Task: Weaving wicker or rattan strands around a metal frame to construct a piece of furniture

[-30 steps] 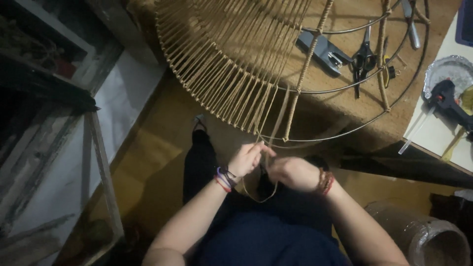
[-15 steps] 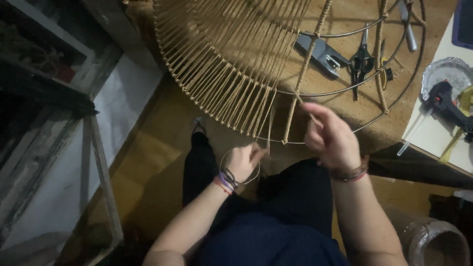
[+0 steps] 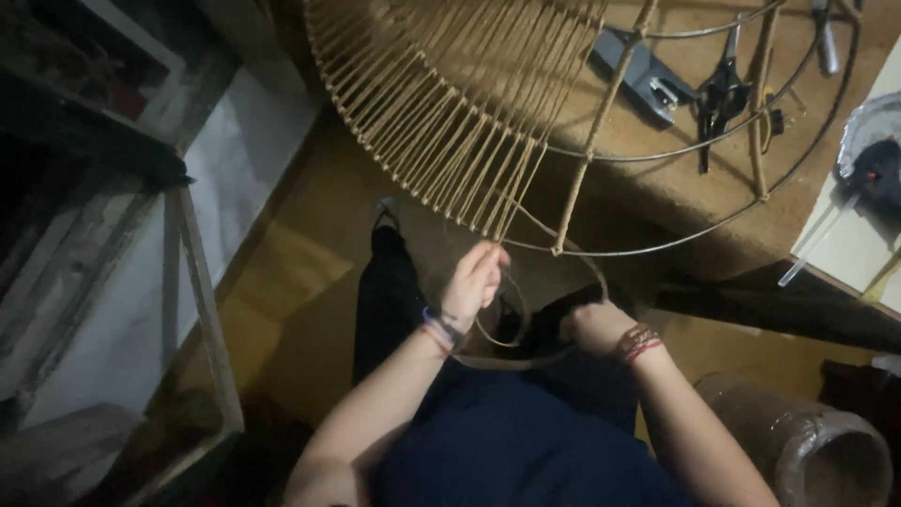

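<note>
Seen from above, low in the centre of the frame: left hand [image 3: 474, 282] raised, grip closed around a length of tan cord [image 3: 526, 361] just below the rim of a round wire frame [image 3: 657, 249]. Right hand [image 3: 591, 327] lower and to the right, fingers curled over the same cord, grip clenched on it. Cord looping between both hands, sagging toward the lap, one strand climbing up to the frame's lower edge. Frame filling the upper middle of the frame, its left portion already wrapped in close rows of cord [image 3: 441, 113], its right portion bare wire with a few bound ribs. Behind the bare wire, on a brown worktop [image 3: 676, 188] at upper right: a grey tool [image 3: 643, 75] and dark pliers [image 3: 718, 94]. Beaded bracelets on both wrists. Dark clay pot [image 3: 798, 446] at lower right on the floor; wooden frame [image 3: 202, 310] leaning at left.
</note>
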